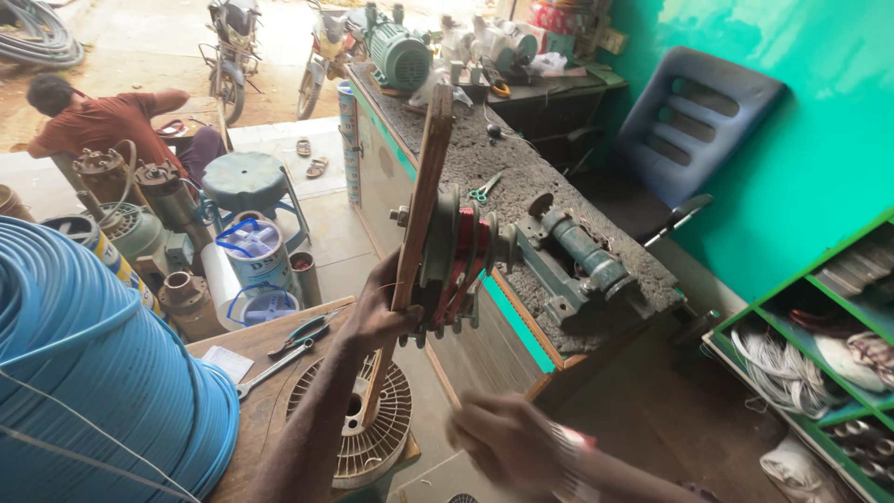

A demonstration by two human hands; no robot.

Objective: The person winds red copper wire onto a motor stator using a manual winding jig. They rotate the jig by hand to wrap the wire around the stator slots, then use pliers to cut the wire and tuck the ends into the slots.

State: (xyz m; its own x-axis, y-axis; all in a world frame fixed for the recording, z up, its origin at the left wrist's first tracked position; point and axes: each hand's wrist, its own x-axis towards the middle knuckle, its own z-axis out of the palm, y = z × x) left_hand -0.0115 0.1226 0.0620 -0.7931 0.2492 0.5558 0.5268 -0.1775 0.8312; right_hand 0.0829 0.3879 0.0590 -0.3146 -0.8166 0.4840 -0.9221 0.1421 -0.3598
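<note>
Left hand [377, 312] closed around a long wooden slat [424, 200], gripping it low down, where it crosses the coil former [456, 256] of a hand winding machine [568, 251]. Right hand [507, 438] blurred with motion at the lower edge of the view; whether it is clenched or loose, or holding anything, cannot be told.

Progress, as judged: reddish copper wire [466, 244] already sits in the former's grooves, so winding looks partly done; the former is not yet full, and the coil remains on the machine (turn count not readable).

Materials: slat rough, brown, flat, tilted slightly from upright. Former of stepped grey discs, worn. Machine body cast metal, dull blue-grey, bolted at the edge of a speckled stone worktop [503, 158] with a teal front edge.

Further out: finned round motor cover [358, 424] below the left hand, on a wooden board beside pliers [303, 333] and a spanner [270, 371]. Large blue ribbed pipe coil [84, 373] at left. Green-handled scissors [482, 189] on the worktop. Person in a red shirt [93, 121] seated beyond, apart.
</note>
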